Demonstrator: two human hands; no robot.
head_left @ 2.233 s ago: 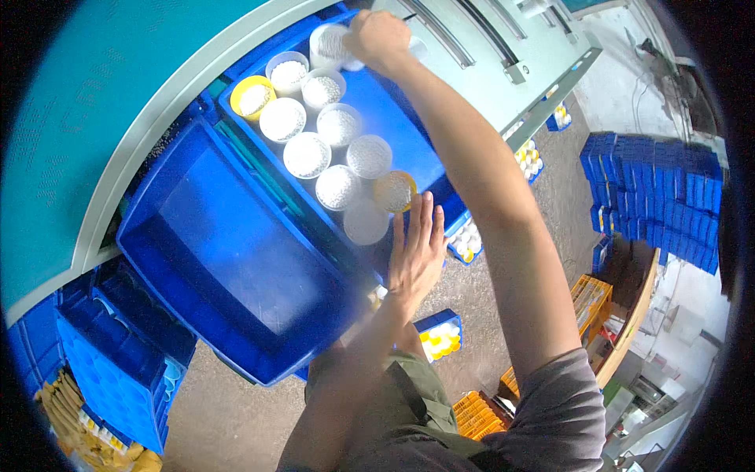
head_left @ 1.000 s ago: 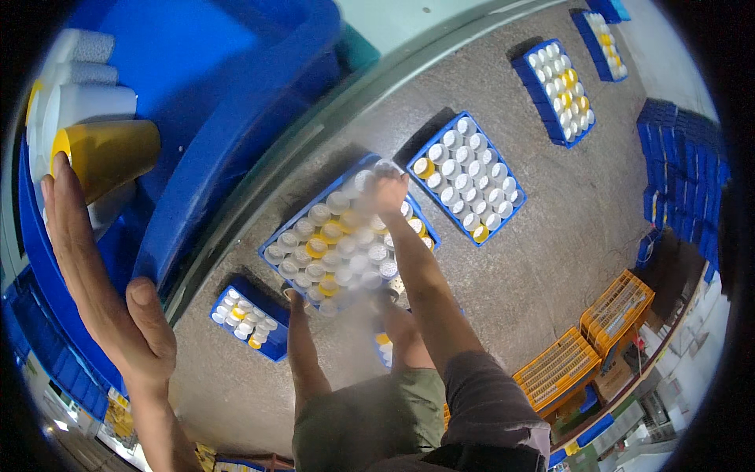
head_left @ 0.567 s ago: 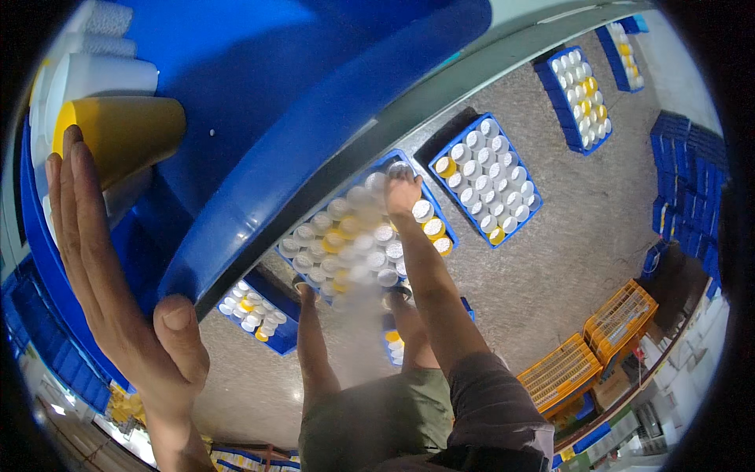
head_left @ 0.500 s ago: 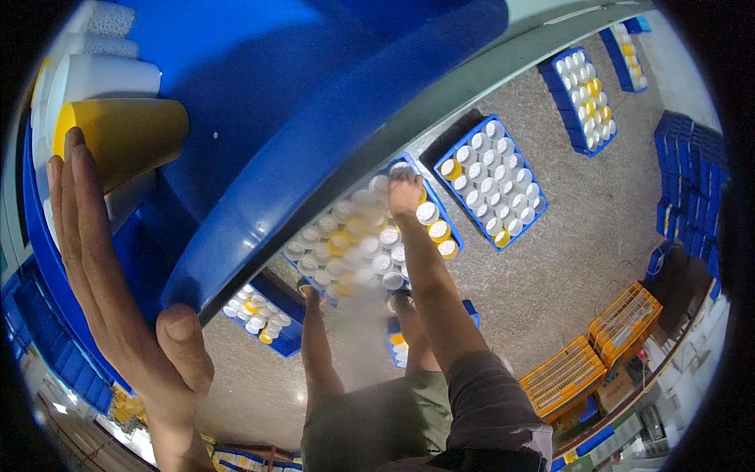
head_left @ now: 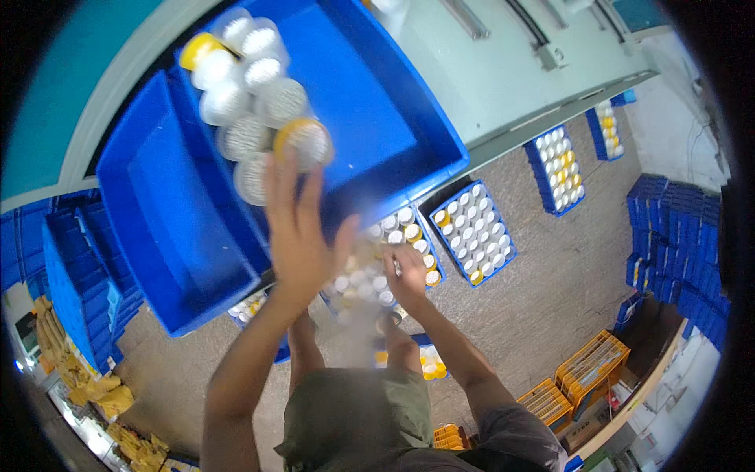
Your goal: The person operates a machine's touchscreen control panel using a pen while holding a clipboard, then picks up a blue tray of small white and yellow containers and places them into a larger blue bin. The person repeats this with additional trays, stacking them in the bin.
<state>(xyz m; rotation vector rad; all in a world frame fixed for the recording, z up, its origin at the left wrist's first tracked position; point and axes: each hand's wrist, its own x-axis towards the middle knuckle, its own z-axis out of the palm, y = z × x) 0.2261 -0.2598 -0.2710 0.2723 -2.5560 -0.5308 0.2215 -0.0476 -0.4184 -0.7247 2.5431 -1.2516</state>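
Note:
My left hand [head_left: 303,236] reaches up into a blue tray [head_left: 377,79] on the pale table. Its fingers are spread and stretched out. The fingertips meet a yellow cylinder [head_left: 308,143] with a white speckled end. Beside it stand white cylinders [head_left: 244,138] in two rows along the tray's left part. Lower down, my right hand [head_left: 405,271] is over a floor tray of white and yellow cylinders [head_left: 414,234]. Its fingers are curled inward, and what they hold, if anything, cannot be made out. A hazy smear covers part of that floor tray.
Left of the table tray is another blue tray [head_left: 169,212]. More filled blue trays [head_left: 474,232] lie on the floor to the right. Stacked blue crates [head_left: 676,244] stand at the far right, orange crates [head_left: 590,366] at the lower right. Metal rails [head_left: 535,39] cross the tabletop.
The view has shifted, with more of the table tray now showing. My left hand has moved from the cylinder's side to the yellow cylinder's end. My right hand has drawn nearer my body.

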